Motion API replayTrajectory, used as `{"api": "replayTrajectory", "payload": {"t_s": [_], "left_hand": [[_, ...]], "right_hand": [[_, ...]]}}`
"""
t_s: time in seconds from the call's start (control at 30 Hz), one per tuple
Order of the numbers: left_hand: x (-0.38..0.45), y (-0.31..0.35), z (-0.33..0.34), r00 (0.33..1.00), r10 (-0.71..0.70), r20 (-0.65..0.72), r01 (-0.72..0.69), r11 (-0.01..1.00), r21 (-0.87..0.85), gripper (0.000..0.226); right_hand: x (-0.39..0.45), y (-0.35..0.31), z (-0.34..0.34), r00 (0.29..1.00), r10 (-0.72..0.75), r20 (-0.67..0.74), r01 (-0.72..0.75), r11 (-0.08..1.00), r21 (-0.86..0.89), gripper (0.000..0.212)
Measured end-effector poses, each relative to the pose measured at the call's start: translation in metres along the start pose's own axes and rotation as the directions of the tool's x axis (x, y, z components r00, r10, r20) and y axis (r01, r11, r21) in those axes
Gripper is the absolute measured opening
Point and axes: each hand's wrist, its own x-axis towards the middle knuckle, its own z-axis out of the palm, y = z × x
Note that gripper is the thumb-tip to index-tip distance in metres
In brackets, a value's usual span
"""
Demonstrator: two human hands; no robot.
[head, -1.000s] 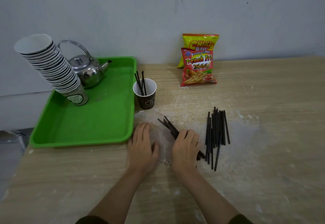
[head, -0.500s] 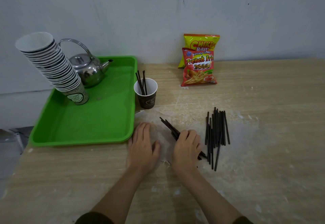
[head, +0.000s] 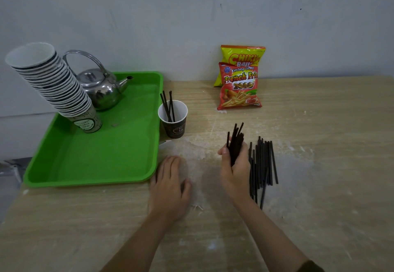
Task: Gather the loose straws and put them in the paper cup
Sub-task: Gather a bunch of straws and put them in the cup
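A brown paper cup (head: 174, 125) with a white inside stands on the wooden table just right of the green tray, with two black straws leaning in it. My right hand (head: 235, 171) is closed around a bundle of black straws (head: 235, 140), their tips pointing up and away from me, lifted off the table. Right of that hand, several more loose black straws (head: 263, 165) lie side by side on the table. My left hand (head: 170, 184) rests flat on the table, palm down, fingers apart, holding nothing.
A green tray (head: 102, 160) at the left holds a leaning stack of paper cups (head: 55, 86) and a steel kettle (head: 100, 88). Two snack bags (head: 239, 79) lean against the wall behind. White dust streaks the tabletop.
My right hand has closed on the straws that lay slanted on the table, lifted them and turned them upright. My left hand stays flat in place.
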Motion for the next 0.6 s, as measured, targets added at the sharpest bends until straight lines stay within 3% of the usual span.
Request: {"api": "replayTrajectory", "payload": {"t_s": [0.2, 0.5, 0.6], "left_hand": [[0.000, 0.001, 0.000, 1.000, 0.002, 0.012, -0.002, 1.000, -0.001, 0.065], [0.001, 0.000, 0.000, 1.000, 0.013, -0.002, -0.013, 1.000, 0.006, 0.063], [0.001, 0.000, 0.000, 1.000, 0.017, -0.025, -0.017, 1.000, 0.006, 0.061]], "right_hand": [[-0.007, 0.005, 0.001, 1.000, 0.019, -0.023, -0.019, 0.999, 0.027, 0.031], [0.001, 0.009, 0.004, 0.993, 0.109, -0.040, -0.105, 0.991, 0.077, 0.024], [0.005, 0.014, 0.003, 0.985, 0.171, -0.011, -0.171, 0.985, 0.023, 0.022]]}}
